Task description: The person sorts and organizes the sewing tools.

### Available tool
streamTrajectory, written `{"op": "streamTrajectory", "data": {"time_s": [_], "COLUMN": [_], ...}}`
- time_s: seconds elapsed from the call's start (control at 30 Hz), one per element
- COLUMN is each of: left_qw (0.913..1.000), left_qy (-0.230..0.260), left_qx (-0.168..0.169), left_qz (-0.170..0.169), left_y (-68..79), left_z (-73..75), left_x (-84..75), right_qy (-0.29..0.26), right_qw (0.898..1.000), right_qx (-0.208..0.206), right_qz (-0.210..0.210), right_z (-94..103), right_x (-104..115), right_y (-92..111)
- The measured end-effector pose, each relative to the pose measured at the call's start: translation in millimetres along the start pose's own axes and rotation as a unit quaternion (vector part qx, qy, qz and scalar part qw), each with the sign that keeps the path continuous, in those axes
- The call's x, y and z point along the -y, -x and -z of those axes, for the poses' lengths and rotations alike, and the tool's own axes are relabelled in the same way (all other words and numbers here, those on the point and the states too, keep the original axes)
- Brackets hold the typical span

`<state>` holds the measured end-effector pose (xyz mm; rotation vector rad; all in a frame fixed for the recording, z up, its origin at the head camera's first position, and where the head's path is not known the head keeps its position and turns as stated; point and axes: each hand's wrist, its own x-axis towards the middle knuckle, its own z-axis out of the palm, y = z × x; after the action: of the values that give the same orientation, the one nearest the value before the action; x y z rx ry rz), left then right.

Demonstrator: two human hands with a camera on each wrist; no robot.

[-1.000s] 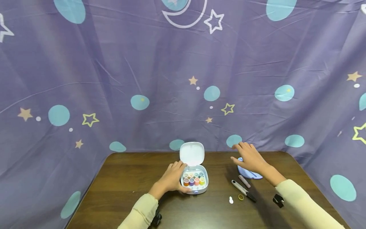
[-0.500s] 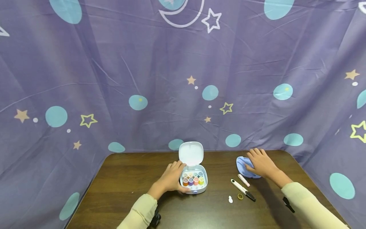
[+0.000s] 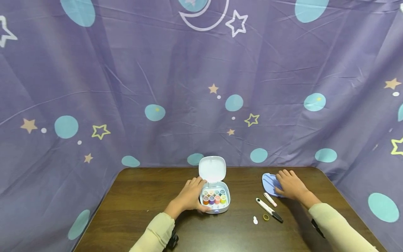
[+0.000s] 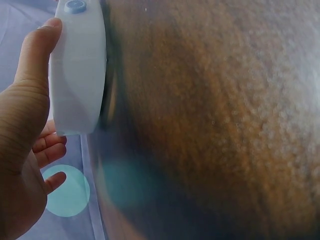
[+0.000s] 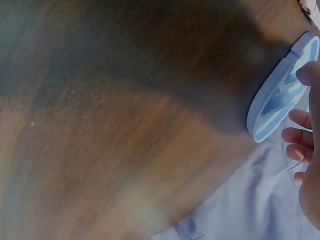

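In the head view my left hand (image 3: 189, 196) holds the left side of a white sewing box (image 3: 224, 209), with the thumb at its front and the fingers behind. The lid (image 3: 212, 168) stands up, and several coloured thread spools (image 3: 217, 199) sit inside. The left wrist view has the thumb against the box front (image 4: 77, 75), near its blue button (image 4: 75, 6). My right hand (image 3: 291, 185) is over the right part of a blue moulded tray (image 3: 269, 182) lying on the table. In the right wrist view its loosely bent fingers are beside the tray (image 5: 272, 92); contact is unclear.
Near the tray lie a small pale pinkish bar (image 3: 270, 200), a slim white tool with a black end (image 3: 269, 210), a yellow ring (image 3: 266, 217) and a small white flat piece (image 3: 255, 220). A purple curtain (image 3: 176, 140) hangs behind the brown table (image 3: 141, 189).
My right hand has moved right and lowered onto the right part of the blue tray, uncovering its left part. The left hand stays on the sewing box.
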<state>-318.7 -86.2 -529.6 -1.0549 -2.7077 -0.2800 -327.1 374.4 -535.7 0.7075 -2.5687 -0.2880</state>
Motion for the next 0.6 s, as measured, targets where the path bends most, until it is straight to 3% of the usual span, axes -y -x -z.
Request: {"op": "streamTrajectory", "data": {"time_s": [0.3, 0.6], "left_qw": [1.0000, 0.9996], "left_qy": [0.000, 0.029], "left_qx": [-0.004, -0.002], "left_qz": [0.000, 0.005], "left_y": [0.3, 2.6], "left_z": [-1.6, 0.8], "left_x": [1.4, 1.2], "right_qy": [-0.010, -0.032], "right_qw": [0.999, 0.999], "right_qx": [0.023, 0.010], "right_qz": [-0.023, -0.040], "right_z": [-6.5, -8.7], "right_x": [1.0, 3.8], "right_y": [0.5, 3.6]}}
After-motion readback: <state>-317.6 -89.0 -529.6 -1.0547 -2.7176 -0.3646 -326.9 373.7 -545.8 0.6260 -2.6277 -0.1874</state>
